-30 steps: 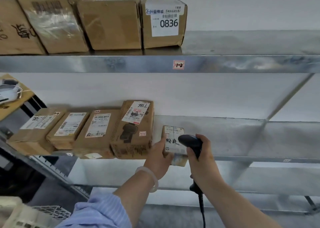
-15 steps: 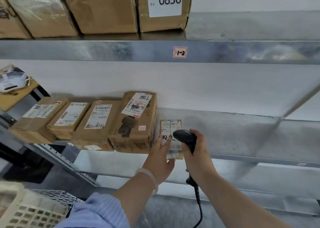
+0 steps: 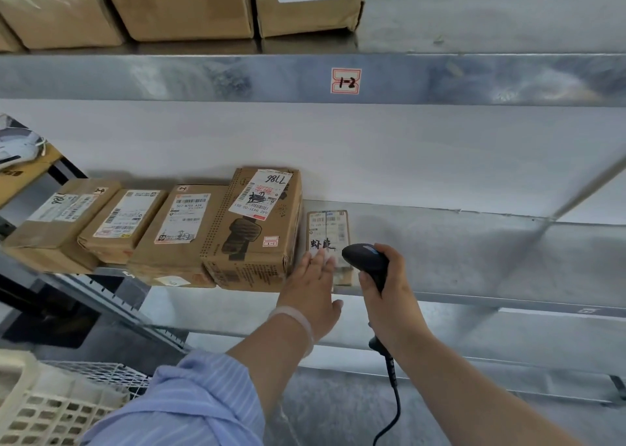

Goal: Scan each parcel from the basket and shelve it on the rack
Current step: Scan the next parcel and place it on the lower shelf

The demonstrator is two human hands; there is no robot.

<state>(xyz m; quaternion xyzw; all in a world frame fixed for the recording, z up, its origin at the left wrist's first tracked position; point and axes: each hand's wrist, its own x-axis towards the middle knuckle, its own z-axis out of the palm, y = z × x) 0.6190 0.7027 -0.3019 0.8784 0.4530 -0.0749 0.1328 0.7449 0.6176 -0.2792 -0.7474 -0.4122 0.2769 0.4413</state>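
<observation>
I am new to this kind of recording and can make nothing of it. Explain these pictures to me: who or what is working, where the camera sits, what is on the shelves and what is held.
No machine works here: a person does, with two bare hands. The one camera sits on the person's head and looks forward and down, so you see their own arms reaching out. The left hand lies with straight fingers on a small parcel on the metal shelf, just right of a row of four brown parcels. The right hand grips a black corded scanner, its head close to that small parcel. On the shelf above, tagged 1-2, stand bigger boxes. At the lower left is a pale basket.
</observation>
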